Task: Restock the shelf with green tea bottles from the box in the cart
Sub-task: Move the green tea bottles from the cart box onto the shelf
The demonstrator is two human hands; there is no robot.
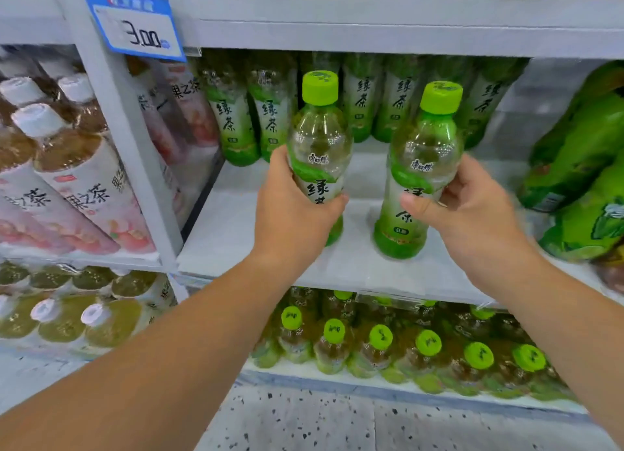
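Note:
My left hand (293,214) grips a green tea bottle (319,139) with a lime cap, held upright over the front of the white shelf (229,227). My right hand (469,210) grips a second green tea bottle (422,166), also upright, its base close to the shelf surface; I cannot tell whether it touches. A row of the same green tea bottles (270,112) stands at the back of this shelf, behind both held bottles. The box and the cart are out of view.
A grey upright post (118,129) bounds the shelf on the left, with pink-labelled tea bottles (77,187) beyond it. Larger green bottles (580,166) lean at the right. A blue price tag (135,25) hangs above. Green-capped bottles (405,342) fill the shelf below.

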